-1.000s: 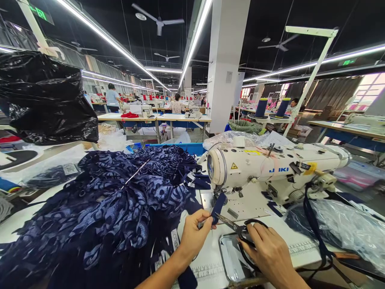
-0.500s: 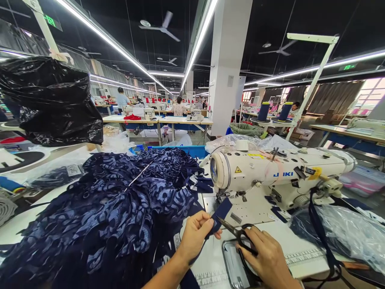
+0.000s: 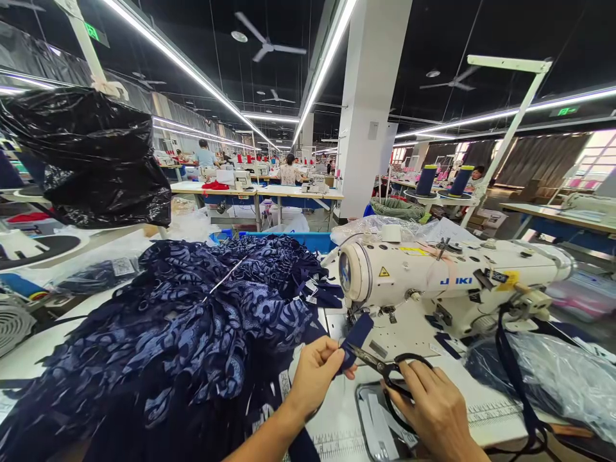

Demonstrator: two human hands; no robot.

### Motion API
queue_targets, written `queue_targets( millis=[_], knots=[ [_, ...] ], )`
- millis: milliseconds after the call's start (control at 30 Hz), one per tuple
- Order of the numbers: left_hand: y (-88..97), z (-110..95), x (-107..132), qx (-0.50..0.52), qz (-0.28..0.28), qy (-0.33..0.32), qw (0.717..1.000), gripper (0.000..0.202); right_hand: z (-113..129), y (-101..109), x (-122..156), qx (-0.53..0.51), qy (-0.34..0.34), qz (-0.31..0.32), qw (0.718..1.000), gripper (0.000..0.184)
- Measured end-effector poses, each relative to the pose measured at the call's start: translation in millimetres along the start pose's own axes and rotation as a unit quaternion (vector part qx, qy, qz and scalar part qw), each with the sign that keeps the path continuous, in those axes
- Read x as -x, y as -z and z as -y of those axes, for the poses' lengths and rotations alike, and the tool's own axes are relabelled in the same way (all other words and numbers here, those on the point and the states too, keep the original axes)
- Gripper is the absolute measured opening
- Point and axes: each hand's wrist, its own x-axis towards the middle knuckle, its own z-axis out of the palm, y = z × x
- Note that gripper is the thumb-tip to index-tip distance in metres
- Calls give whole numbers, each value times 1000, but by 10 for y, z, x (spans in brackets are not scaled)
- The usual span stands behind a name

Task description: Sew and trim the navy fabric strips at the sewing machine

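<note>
Between the thumb and fingers of my left hand (image 3: 317,369) is a navy fabric strap (image 3: 359,335), its free end pointing up toward the sewing machine's needle area. My right hand (image 3: 430,401) has its fingers through the black handles of a pair of scissors (image 3: 380,364). The scissor tips touch or nearly touch the strap beside my left fingertips; whether they cut into it I cannot tell. Below the scissors lies a metal tray (image 3: 368,423) with pale strips in it. A large heap of navy patterned garments (image 3: 202,321) spreads left of my left hand.
A white sewing machine (image 3: 418,273) stands just beyond my hands. Plastic-wrapped fabric (image 3: 553,372) lies at the right, with a dark strap (image 3: 513,359) hanging beside it. A black plastic bag (image 3: 101,160) hangs at the left. Several people sit at machines farther back.
The scissor handles have spread wider apart in my right hand. Both hands stay at nearly the same place by the strap. The whole view has shifted slightly.
</note>
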Motion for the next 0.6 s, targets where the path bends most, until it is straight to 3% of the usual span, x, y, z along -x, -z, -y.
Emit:
queue_targets(
  millis=[333, 433, 600],
  knots=[
    [23, 29, -20, -8, 1, 8, 1000, 36, -14, -18, -27, 22, -3, 0, 1000, 31],
    [29, 24, -22, -10, 4, 8, 1000, 35, -17, -18, -1, -38, -20, 20, 999, 25],
    [11, -30, 12, -12, 4, -4, 1000, 34, 54, -74, 90, -203, -120, 49, 971, 18]
  ],
)
